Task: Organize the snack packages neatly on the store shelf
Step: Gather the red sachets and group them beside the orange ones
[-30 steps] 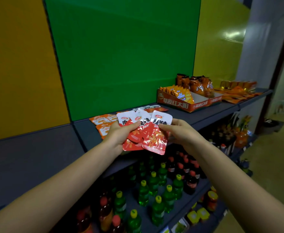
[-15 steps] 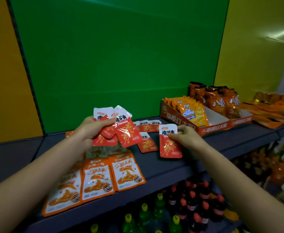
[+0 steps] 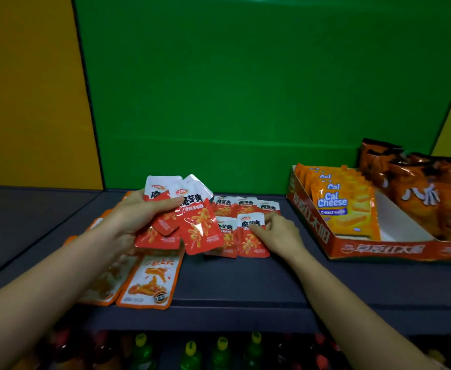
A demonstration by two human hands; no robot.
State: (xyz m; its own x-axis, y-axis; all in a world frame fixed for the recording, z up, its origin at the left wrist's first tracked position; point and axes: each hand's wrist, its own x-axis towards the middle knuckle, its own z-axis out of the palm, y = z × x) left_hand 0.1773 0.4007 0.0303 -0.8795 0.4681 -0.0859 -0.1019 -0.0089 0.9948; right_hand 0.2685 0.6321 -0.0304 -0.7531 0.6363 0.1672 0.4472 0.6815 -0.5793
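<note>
Left hand raised, thumb clamping fanned red snack packets; right hand lower, palm down, fingertips pinching single packet.

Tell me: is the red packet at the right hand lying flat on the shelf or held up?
Lying flat: the red packet rests on the shelf beside another, the right hand holding it.

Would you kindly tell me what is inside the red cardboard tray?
Inside the red tray stand Cal Cheese wafer packs in a row, with brown-orange bags beside them; only the front pack's face shows fully.
</note>
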